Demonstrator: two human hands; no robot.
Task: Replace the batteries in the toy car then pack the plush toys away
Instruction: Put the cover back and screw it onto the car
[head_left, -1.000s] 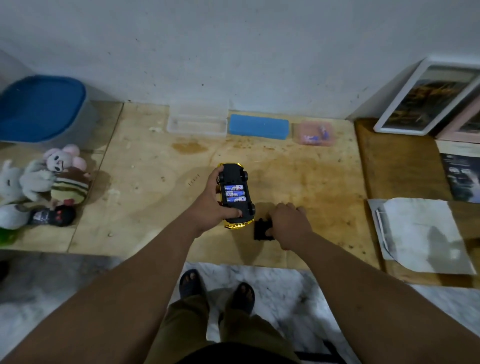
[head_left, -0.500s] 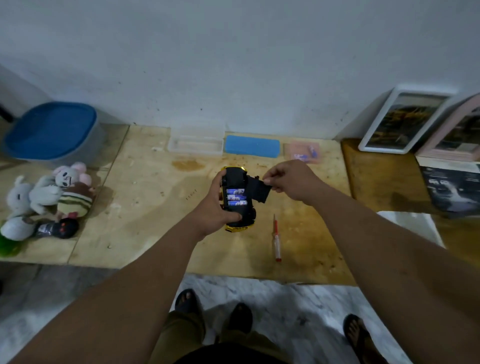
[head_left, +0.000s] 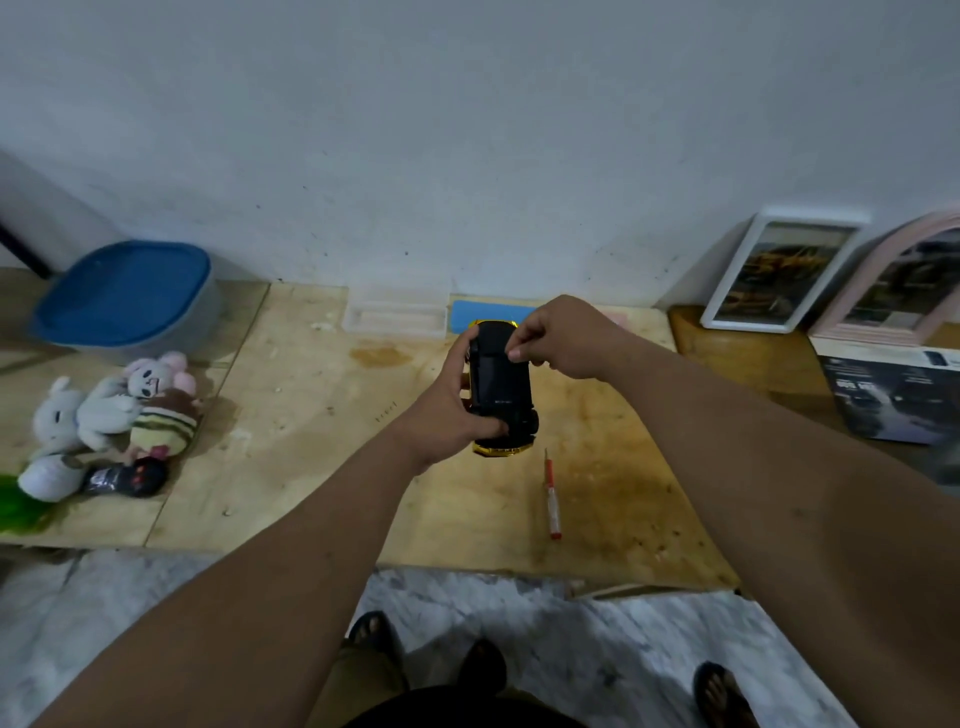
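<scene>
Left hand (head_left: 449, 410) grips upturned black-and-gold plastic toy car (head_left: 501, 389); right hand (head_left: 563, 335) pinches its black underside at the far end. Red-handled screwdriver (head_left: 550, 491) lies on plywood tabletop (head_left: 311, 441) below right hand.

Toy car (head_left: 501, 387) glossy gold, matt black underside; table (head_left: 291, 467) rough plywood.

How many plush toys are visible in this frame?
4, piled at the table's left edge: pink-eared white bunny, grey-white rabbit, striped brown plush, black plush. A white-and-green shape beside them may be more.
</scene>
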